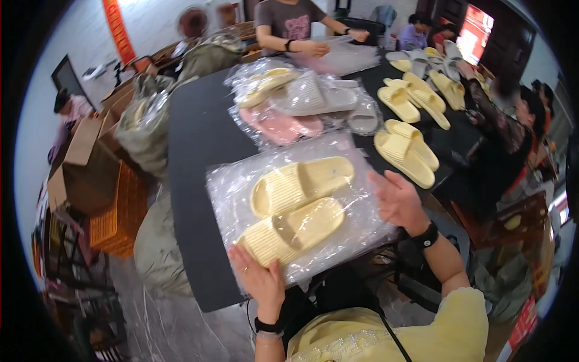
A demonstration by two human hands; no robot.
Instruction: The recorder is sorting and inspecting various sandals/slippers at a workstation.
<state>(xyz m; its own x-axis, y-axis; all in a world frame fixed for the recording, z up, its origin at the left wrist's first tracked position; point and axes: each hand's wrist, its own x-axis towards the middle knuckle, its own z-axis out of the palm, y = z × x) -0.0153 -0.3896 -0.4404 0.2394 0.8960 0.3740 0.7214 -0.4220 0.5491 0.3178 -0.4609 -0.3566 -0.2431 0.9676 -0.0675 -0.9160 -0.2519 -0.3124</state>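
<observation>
A pair of pale yellow ribbed slippers lies before me, the upper slipper (329,175) beside the lower slipper (313,226), toes toward the left. Clear plastic bags (235,187) spread around and under them; whether the pair is inside the top bag I cannot tell. My left hand (260,280) rests at the lower slipper's toe and the plastic's near edge, fingers and thumb apart. Over the plastic's right side is my right hand (399,202), its fingers stretched out and holding nothing visible.
Bagged grey, yellow and pink slippers (307,99) are heaped beyond on the black table (202,133). Loose yellow slippers (407,151) stand to the right. Another person's hands (310,48) handle plastic at the far side. An orange crate (120,214) and sacks (160,247) are at left.
</observation>
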